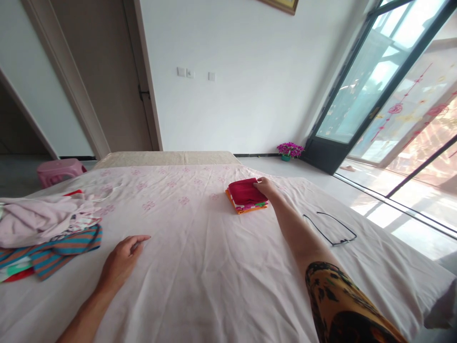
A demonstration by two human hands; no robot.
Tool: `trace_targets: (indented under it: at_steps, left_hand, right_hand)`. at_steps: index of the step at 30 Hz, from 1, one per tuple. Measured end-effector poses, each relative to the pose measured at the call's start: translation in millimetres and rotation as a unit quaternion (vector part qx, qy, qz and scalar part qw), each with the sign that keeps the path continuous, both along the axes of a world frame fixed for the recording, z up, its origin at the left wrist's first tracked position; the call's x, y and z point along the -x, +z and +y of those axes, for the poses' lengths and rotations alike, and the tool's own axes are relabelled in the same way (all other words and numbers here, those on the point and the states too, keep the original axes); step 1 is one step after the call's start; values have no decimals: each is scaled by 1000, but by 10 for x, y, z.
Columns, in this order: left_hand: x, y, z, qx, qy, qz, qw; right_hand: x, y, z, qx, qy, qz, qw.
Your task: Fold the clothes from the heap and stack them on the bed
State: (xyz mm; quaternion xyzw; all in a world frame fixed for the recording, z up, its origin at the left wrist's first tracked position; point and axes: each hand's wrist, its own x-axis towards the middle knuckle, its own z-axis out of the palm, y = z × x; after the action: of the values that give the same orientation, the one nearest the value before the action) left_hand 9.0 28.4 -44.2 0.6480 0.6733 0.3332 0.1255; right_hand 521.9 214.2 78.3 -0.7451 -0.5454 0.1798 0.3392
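A small pile of folded clothes [252,206] lies on the pink-white flowered sheet, with orange, patterned and green edges showing. On top is a folded dark red garment [244,191]. My right hand [266,187] reaches across to the far right corner of this garment, its fingers closed on the cloth there. My left hand [125,257] hovers over or rests on the sheet at the left; I cannot tell which. Its fingers stretch forward, the thumb is a little apart, and nothing is in it.
Loose clothes [39,221], pale pink and striped [67,247], lie heaped at the left. A pair of glasses [337,238] rests on the sheet [214,276] beside my right forearm. A pink stool [59,171] stands past the bed's left edge, purple flowers [290,149] near the glass door [342,100].
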Motion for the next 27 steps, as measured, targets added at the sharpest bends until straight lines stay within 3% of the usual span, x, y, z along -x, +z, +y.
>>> trace_targets:
  at_steps: [3,5,8,11,15,18,21,23,25,27]
  left_hand:
    - [-2,6,-1,8,-2,-2,1000]
    - [-8,16,-3,10,-3,-5,1000]
    - [-21,28,-9,3,-8,-12,1000]
    - [-41,38,-17,-12,-10,-18,1000]
    - [-71,63,-26,-26,-19,-29,999]
    - [-85,86,-25,-36,-23,-38,998]
    - [-99,98,-31,-44,-16,-46,998]
    - [-113,100,-44,-56,-9,-50,997]
    - [-116,107,-59,-72,13,-50,996]
    - [-84,136,-72,-92,46,-47,994]
  right_hand:
    - [168,-1,-21,-56,-14,-136,989]
    - [329,-27,-53,-84,15,-246,966]
    - [543,-135,-119,-55,77,-333,938]
    - [630,-311,-171,21,124,-352,928]
    - [580,-512,-140,27,102,-355,929]
    - [520,-539,-65,30,114,-365,923]
    - [543,-445,-39,38,128,-372,919]
    - [655,-349,-103,-1,112,-380,918]
    - [855,-279,-255,-86,96,-377,917]
    - [1108,-283,-481,-164,126,-351,913]
